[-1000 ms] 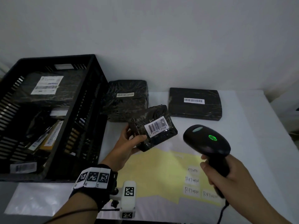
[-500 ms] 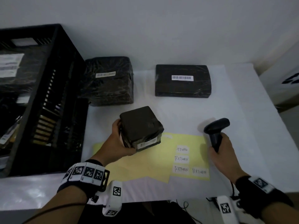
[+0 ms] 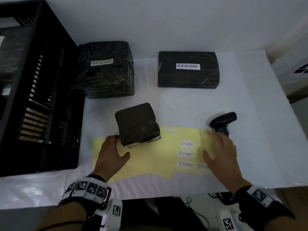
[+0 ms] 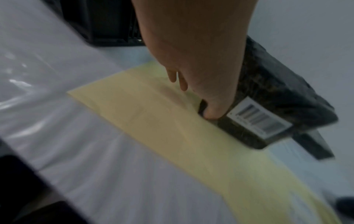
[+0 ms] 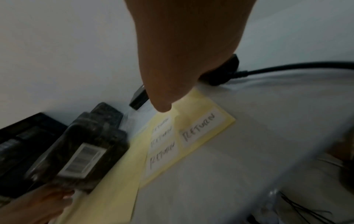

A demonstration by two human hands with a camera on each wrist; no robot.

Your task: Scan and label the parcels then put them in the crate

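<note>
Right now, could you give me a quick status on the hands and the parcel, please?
Left hand open beside small parcel. Right hand open over RETURN labels; scanner set down. Nothing blocking.

Background only: covered table, wall, clutter off the edges.
A white table (image 3: 183,104) is seen under a glossy plastic cover, which is wrinkled and shiny toward the front left corner (image 4: 47,78). A plain pale wall (image 3: 166,22) is met directly by the far edge. Thin dark cables (image 3: 188,201) are seen hanging loosely under the front edge, and more black wires (image 5: 306,210) are caught, blurred, below the right side. A white object with a dark printed mark (image 3: 298,70) is partly cropped beyond the right edge; what it is cannot be told.
</note>
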